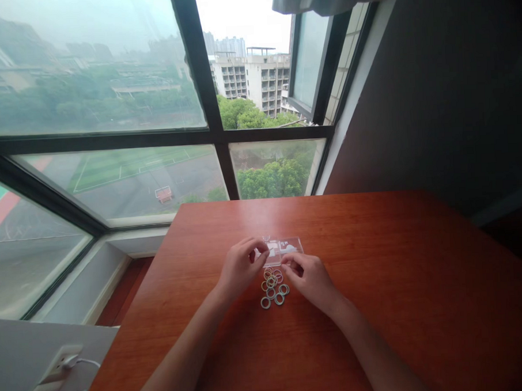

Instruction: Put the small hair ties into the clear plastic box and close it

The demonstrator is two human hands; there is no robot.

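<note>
At the left end of a clear flat case on a reddish-brown counter, a left hand curls thumb and forefinger together; loose rings lie on the case's near side. By its near right edge, a right hand bends its fingers. Whether either grasps anything cannot be told. Apparently fine handling, calling for a light pinch.

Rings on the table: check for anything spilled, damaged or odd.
Nothing stands out: the rings lie in a loose, partly overlapping cluster on the table near the clear plastic item. Fine damage is too small to tell.
</note>
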